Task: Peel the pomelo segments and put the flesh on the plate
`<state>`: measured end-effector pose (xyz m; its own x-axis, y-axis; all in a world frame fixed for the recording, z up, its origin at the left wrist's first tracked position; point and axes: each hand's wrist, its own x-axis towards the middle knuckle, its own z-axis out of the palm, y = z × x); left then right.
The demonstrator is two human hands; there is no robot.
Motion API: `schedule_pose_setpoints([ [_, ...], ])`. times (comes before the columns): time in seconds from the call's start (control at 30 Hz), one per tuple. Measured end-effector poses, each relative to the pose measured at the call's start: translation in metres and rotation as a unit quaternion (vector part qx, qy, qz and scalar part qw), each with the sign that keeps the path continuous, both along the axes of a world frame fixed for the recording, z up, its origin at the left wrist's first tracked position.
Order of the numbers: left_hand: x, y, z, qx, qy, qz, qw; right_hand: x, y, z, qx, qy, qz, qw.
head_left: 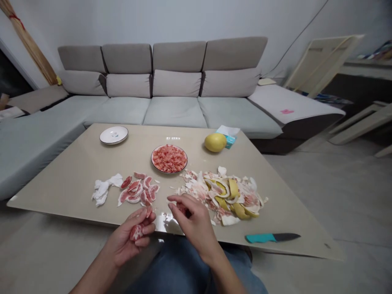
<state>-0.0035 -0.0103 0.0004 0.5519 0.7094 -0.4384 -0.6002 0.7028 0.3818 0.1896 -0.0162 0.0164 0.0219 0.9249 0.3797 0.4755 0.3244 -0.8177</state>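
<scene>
Tabletop edge (76,214) near left hand (126,236)

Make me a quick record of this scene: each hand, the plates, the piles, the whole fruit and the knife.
Left hand: holding a red fruit piece
Right hand: by the peel pile; grip unclear
Middle plate: heaped with red pulp
Far-left plate: white, dark rim
Segments: loosely piled beside crumpled tissue
Whole fruit: yellow, beside tissue pack
Knife: teal handle, dark blade

2 bare forearms (97,263), bare fingers (134,219), blue denim-look legwear (180,271)
</scene>
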Motion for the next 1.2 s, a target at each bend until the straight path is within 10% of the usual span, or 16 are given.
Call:
schedule_pose_setpoints([
  [0.4,0.013,0.013,-0.007,0.144,0.173,0.029,0.974,-0.017,-0.014,-0.006,-0.080,0.074,0.041,0.993],
  [0.6,0.038,0.111,-0.007,0.288,0.349,0.029,0.892,-0.005,0.010,-0.032,-0.197,0.182,0.034,0.963],
  [0.9,0.091,0.245,-0.014,0.372,0.511,-0.011,0.775,0.012,0.038,-0.087,-0.165,0.187,-0.054,0.967],
  [1.07,0.094,0.259,-0.005,0.402,0.545,-0.037,0.735,0.018,0.038,-0.089,-0.117,0.161,-0.078,0.977],
  [1.2,0.083,0.230,0.010,0.430,0.545,-0.058,0.718,0.017,0.038,-0.091,-0.122,0.141,-0.065,0.980],
])
